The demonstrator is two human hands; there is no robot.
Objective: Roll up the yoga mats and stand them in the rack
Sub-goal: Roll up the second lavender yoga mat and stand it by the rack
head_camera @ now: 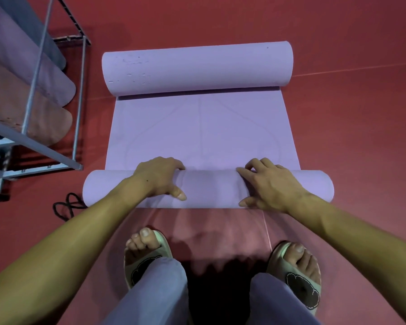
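Head view: two bare hands are gripping a half-rolled lilac foam yoga mat [202, 127] on the red floor [349, 125].
Left hand [158, 175] and right hand [268, 184] are curling over its near roll, beside the grey metal rack [36, 73].

I'm looking down into what seems a yoga or fitness studio: a red padded floor [338, 113] fills the view. At its left edge a grey metal rack [79, 95] holds rolled mats [33, 90], and a lilac mat [202, 130] lies half rolled.
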